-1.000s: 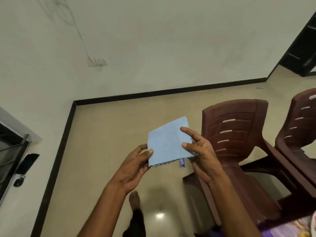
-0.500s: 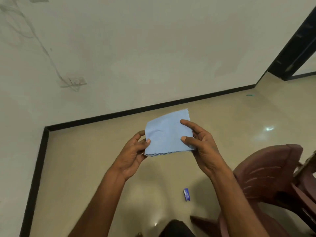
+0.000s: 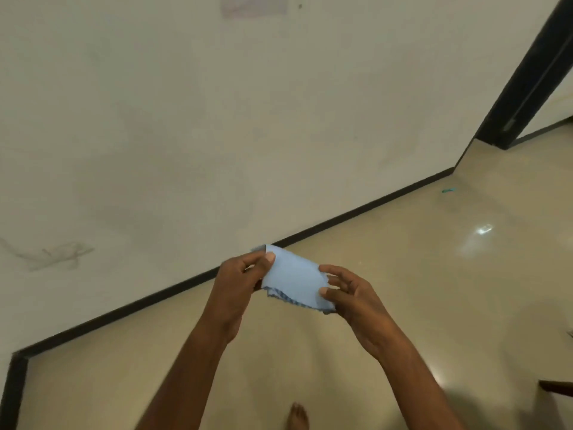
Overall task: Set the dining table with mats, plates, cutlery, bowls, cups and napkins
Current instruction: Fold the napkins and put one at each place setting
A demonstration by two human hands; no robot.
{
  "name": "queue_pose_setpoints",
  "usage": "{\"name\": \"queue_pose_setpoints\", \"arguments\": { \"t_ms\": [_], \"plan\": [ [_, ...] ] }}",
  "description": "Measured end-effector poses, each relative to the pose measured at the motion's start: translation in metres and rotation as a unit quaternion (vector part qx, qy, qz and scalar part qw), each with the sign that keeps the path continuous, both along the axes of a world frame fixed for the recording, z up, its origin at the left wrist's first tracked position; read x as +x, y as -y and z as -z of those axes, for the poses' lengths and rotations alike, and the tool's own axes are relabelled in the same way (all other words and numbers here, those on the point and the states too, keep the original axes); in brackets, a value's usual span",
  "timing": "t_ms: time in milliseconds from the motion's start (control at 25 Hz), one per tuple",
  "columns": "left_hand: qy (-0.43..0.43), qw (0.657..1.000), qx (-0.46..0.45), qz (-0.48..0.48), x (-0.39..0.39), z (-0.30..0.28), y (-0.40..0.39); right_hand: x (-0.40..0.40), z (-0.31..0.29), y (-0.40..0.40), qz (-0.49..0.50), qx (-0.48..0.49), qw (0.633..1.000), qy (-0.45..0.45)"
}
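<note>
Napkin: light blue napkin (image 3: 294, 282), folded, held up in the lower centre of the frame, above the floor (image 3: 403, 290); its lower edge looks frayed, with layers peeking out.
Left hand: left hand (image 3: 240, 282) has its grip clamped on the napkin's upper left corner, thumb on top; fingers behind the cloth are hidden.
Right hand: right hand (image 3: 350, 294) pinches the right edge, thumb and forefinger clamped on it; the other fingers are spread loosely.
Foot: a bare foot (image 3: 298, 416), cut off at the bottom edge.
Far right: a dark brown piece (image 3: 556, 386), cut off; can't tell what.
Floor speck: small teal object (image 3: 448, 190) by the skirting, too small to identify.
</note>
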State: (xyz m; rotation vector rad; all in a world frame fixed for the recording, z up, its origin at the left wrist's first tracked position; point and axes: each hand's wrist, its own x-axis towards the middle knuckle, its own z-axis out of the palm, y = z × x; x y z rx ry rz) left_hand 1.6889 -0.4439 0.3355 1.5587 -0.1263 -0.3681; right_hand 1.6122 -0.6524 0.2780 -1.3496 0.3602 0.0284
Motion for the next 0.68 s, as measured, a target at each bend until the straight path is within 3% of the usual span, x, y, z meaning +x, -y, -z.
{"name": "queue_pose_setpoints", "arguments": {
  "t_ms": [120, 200, 320, 440, 520, 640, 680],
  "plan": [
    [-0.001, 1.000, 0.011, 0.007, 0.083, -0.004, 0.067, 0.065, -0.008, 0.041, 0.054, -0.132, 0.990, -0.007],
    [-0.018, 1.000, 0.012, 0.013, 0.120, 0.001, 0.103, 0.094, -0.021, 0.052, 0.079, -0.246, 0.965, 0.039],
    [-0.016, 0.997, 0.018, 0.078, 0.189, 0.015, 0.186, 0.155, -0.033, 0.088, 0.128, -0.285, 0.941, 0.134],
    [-0.028, 0.985, 0.037, 0.167, 0.263, 0.018, 0.281, 0.223, -0.034, 0.152, 0.221, -0.332, 0.910, 0.112],
    [-0.041, 0.980, 0.001, 0.197, 0.279, 0.006, 0.313, 0.239, -0.040, 0.176, 0.272, -0.358, 0.889, 0.087],
    [-0.045, 0.957, -0.029, 0.286, 0.332, -0.011, 0.406, 0.283, -0.057, 0.246, 0.397, -0.335, 0.850, 0.091],
    [-0.045, 0.955, -0.036, 0.291, 0.334, -0.014, 0.412, 0.283, -0.062, 0.253, 0.400, -0.311, 0.857, 0.090]
  ]
}}
